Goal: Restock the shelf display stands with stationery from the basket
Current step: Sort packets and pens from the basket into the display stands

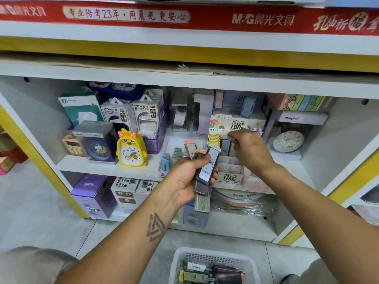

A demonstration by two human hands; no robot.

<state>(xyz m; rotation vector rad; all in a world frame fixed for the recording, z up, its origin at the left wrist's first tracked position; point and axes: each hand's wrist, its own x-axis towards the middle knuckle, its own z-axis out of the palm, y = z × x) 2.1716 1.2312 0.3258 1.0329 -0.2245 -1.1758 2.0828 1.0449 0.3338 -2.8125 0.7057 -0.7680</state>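
Observation:
My left hand grips a bundle of flat pencil-lead cases, pastel with pink and white caps, in front of the middle shelf. My right hand reaches over a white cardboard display stand with divided slots and pinches a dark lead case standing in a back slot, beside a row of yellow-capped cases. The stand's printed header card rises behind. A white plastic basket on the floor below holds several more lead cases.
A yellow duck alarm clock, power bank boxes, a boxed blue clock and a round clock share the middle shelf. A purple box and barcode boxes stand on the lower shelf. Small erasers lie left of the stand.

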